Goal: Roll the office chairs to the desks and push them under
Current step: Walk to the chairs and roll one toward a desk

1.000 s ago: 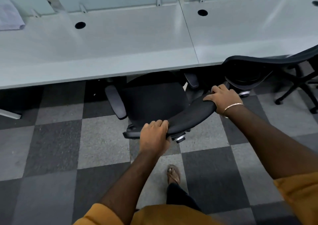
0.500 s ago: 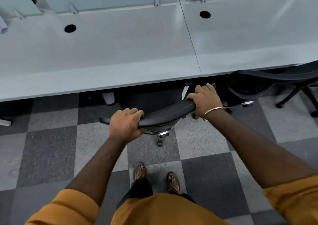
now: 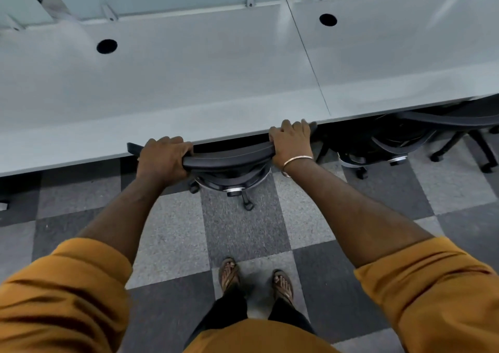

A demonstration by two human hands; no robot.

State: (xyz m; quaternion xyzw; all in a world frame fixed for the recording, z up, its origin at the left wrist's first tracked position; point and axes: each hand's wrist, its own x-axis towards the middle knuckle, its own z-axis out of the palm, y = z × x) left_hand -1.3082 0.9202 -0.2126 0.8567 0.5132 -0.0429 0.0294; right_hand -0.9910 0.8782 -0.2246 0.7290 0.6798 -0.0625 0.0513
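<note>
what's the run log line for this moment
left hand grips chair backrest | right hand grips backrest | seat under desk

Left hand (image 3: 162, 156) and right hand (image 3: 291, 141) each grip the black chair backrest (image 3: 229, 158) top, at the worktop (image 3: 189, 82) near edge; seat hidden beneath. Second chair (image 3: 399, 136) tucked alongside, right.

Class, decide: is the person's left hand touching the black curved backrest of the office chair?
Touching. The head view shows the left hand gripping the black backrest, fingers curled over its top edge.
</note>
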